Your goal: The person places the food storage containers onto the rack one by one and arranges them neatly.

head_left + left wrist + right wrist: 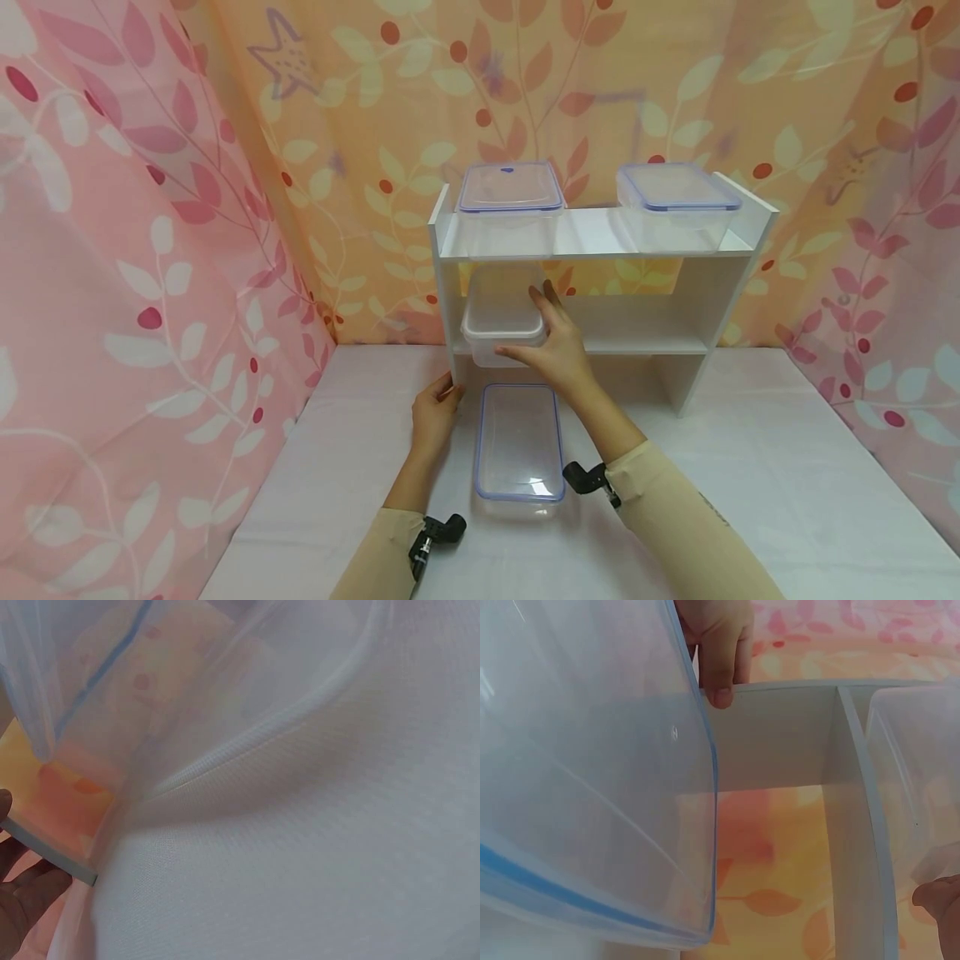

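My right hand (558,346) holds a clear food container (504,308) with a whitish lid at the left end of the shelf unit's middle board. Its thumb lies at the container's front, the fingers on its right side. In the right wrist view only part of that hand (941,907) shows beside the container (907,750). My left hand (435,417) grips the lower front edge of the white shelf unit's left side panel (446,292). The left wrist view shows the fingers (37,892) around that panel edge (52,851).
A clear container with a blue-rimmed lid (519,442) rests on the white-covered table (300,500) before the unit. Two more blue-rimmed containers, one left (510,192) and one right (678,192), stand on the top board. Floral curtains (360,125) surround the table.
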Motion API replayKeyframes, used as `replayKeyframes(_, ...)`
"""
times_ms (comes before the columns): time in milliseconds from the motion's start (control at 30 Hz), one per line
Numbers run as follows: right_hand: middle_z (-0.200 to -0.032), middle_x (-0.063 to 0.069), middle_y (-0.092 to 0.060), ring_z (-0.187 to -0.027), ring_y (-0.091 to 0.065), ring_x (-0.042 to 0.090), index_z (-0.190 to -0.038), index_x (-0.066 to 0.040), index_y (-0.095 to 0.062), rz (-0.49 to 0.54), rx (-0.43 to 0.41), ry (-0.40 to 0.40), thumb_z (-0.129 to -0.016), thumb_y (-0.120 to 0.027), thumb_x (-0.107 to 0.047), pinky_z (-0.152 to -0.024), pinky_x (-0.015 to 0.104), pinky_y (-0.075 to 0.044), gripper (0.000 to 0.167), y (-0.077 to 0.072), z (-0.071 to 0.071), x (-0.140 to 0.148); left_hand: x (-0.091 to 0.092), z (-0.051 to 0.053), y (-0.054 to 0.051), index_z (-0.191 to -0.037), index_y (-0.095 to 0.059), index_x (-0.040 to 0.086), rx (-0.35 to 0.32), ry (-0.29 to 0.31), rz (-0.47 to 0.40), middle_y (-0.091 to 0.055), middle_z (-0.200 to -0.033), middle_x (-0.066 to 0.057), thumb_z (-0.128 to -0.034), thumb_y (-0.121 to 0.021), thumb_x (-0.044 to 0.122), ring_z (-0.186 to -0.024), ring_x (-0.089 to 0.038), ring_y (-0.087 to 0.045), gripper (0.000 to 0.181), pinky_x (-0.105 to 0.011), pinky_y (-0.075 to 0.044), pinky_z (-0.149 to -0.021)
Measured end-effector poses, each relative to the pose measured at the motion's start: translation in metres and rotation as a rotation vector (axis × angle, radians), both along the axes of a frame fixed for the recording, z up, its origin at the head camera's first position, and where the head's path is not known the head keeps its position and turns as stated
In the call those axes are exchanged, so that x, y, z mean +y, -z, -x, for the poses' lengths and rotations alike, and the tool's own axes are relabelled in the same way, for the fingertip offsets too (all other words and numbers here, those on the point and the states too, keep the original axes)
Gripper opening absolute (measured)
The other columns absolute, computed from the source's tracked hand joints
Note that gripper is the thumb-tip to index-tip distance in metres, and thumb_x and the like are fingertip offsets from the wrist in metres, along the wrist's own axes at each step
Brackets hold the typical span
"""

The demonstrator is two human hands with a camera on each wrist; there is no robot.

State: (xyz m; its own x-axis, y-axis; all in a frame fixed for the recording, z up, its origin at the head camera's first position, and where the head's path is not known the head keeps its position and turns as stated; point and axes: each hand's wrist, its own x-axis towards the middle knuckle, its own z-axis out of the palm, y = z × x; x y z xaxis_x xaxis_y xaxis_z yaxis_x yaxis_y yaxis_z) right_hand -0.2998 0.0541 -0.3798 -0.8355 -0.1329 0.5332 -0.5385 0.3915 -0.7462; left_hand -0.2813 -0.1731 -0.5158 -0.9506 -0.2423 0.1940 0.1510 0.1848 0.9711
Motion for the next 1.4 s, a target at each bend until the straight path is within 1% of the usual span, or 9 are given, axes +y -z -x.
replayKeyframes(333,-0.169,0.005,-0.025,-0.155,-0.023,0.021,-0.157,-0.017,-0.043,0.022,-0.003,0.001,-0.064,-0.099,-0.036,-0.124,0.045,-0.028,0.111,0.001,0.004,-0.001,0.001,0.000,-0.003,-0.139,-0.065,0.007,-0.001,-0.009,0.009,-0.068,-0.134,-0.013,-0.0985,-0.069,0.014,-0.115,-0.027,-0.070,0.041,-0.042,-0.061,-0.084)
replayKeyframes(533,-0.169,0.006,-0.026,-0.155,-0.024,0.020,-0.157,-0.016,-0.043,0.047,-0.018,-0.009,-0.065,-0.099,-0.035,-0.123,0.044,-0.029,0.110,0.002,0.007,-0.001,0.001,-0.001,-0.003,-0.139,-0.064,0.006,0.006,-0.005,0.001,-0.066,-0.135,-0.017,-0.0982,-0.069,0.013,-0.115,-0.030,-0.069,0.042,-0.049,-0.060,-0.085)
replayKeyframes(600,-0.169,0.007,-0.026,-0.155,-0.023,0.021,-0.157,-0.015,-0.043,0.050,-0.024,-0.015,-0.065,-0.099,-0.034,-0.123,0.045,-0.029,0.110,0.003,0.008,-0.001,0.001,-0.001,-0.003,-0.139,-0.064,0.006,0.005,-0.005,0.000,-0.066,-0.136,-0.017,-0.0985,-0.069,0.014,-0.115,-0.030,-0.069,0.042,-0.048,-0.061,-0.085)
replayKeyframes(767,-0.169,0.006,-0.025,-0.156,-0.023,0.022,-0.157,-0.014,-0.042,0.062,-0.034,-0.030,-0.066,-0.098,-0.033,-0.123,0.045,-0.030,0.109,0.004,0.010,-0.001,0.001,0.000,-0.001,-0.139,-0.065,0.009,-0.001,-0.012,0.011,-0.067,-0.135,-0.014,-0.0986,-0.069,0.016,-0.115,-0.027,-0.070,0.041,-0.040,-0.061,-0.082)
replayKeyframes(867,-0.169,0.005,-0.024,-0.156,-0.022,0.022,-0.158,-0.014,-0.041,0.067,-0.040,-0.038,-0.067,-0.098,-0.034,-0.123,0.046,-0.028,0.109,0.004,0.010,-0.001,0.001,-0.001,-0.002,-0.138,-0.065,0.010,-0.004,-0.018,0.018,-0.068,-0.134,-0.012,-0.0982,-0.070,0.016,-0.115,-0.026,-0.070,0.041,-0.039,-0.061,-0.082)
replayKeyframes(1033,-0.170,0.005,-0.020,-0.157,-0.019,0.023,-0.159,-0.017,-0.039,0.033,-0.057,-0.041,-0.070,-0.096,-0.037,-0.125,0.048,-0.022,0.108,0.004,0.011,0.000,0.002,-0.002,-0.002,-0.139,-0.064,0.007,-0.001,-0.001,-0.004,-0.066,-0.136,-0.017,-0.0986,-0.069,0.015,-0.116,-0.029,-0.069,0.042,-0.050,-0.060,-0.086)
replayKeyframes(1100,-0.171,0.005,-0.018,-0.157,-0.017,0.024,-0.160,-0.019,-0.037,0.008,-0.066,-0.043,-0.071,-0.095,-0.040,-0.126,0.050,-0.021,0.108,0.004,0.011,0.000,0.002,-0.003,-0.002,-0.140,-0.063,0.006,0.006,0.008,-0.007,-0.065,-0.137,-0.019,-0.0988,-0.069,0.014,-0.116,-0.031,-0.069,0.042,-0.052,-0.060,-0.086)
replayKeyframes(1300,-0.172,0.008,-0.011,-0.158,-0.012,0.026,-0.164,-0.024,-0.026,-0.037,-0.102,-0.052,-0.074,-0.092,-0.045,-0.126,0.051,-0.018,0.113,0.001,0.011,0.001,0.001,-0.001,0.000,-0.139,-0.064,0.006,0.018,-0.004,0.020,-0.066,-0.136,-0.017,-0.0984,-0.069,0.015,-0.115,-0.029,-0.069,0.042,-0.042,-0.061,-0.082)
replayKeyframes(1400,-0.172,0.011,-0.009,-0.158,-0.011,0.026,-0.165,-0.025,-0.022,-0.047,-0.115,-0.053,-0.074,-0.092,-0.046,-0.126,0.050,-0.017,0.117,-0.002,0.010,0.002,0.001,0.000,0.001,-0.139,-0.064,0.005,0.024,0.000,0.017,-0.066,-0.136,-0.018,-0.0983,-0.069,0.015,-0.115,-0.030,-0.070,0.042,-0.044,-0.061,-0.083)
